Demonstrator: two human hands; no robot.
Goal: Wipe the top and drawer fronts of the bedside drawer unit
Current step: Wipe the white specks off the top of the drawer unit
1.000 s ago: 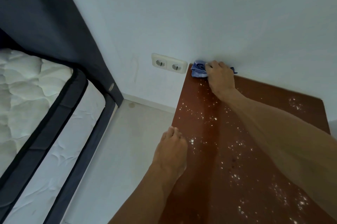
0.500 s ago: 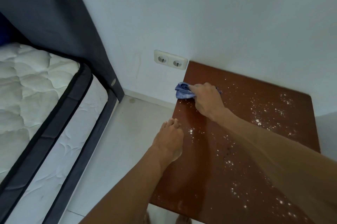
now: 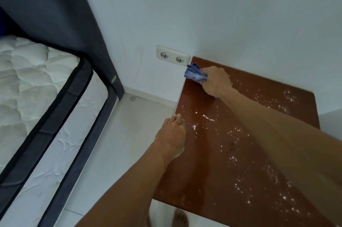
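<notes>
The brown wooden top of the bedside drawer unit [image 3: 212, 180] fills the lower right, speckled with white powder. My right hand [image 3: 215, 81] is shut on a crumpled blue cloth [image 3: 194, 74] and presses it on the top near the far left corner, close to the wall. My left hand [image 3: 172, 136] rests palm down on the left edge of the top, fingers together, holding nothing. A small line of white powder [image 3: 208, 118] lies between the two hands. The drawer fronts are out of sight below the top.
A white double wall socket [image 3: 173, 57] sits just left of the unit's far corner. A bed with a white mattress [image 3: 27, 86] and dark frame stands at the left, with pale floor [image 3: 118, 143] between. A dark curtain [image 3: 55, 14] hangs beside it. Bare feet [image 3: 179, 218] show below.
My right hand with the cloth went from the far corner down the left edge and is now back up near the corner. The left hand stayed on the edge.
</notes>
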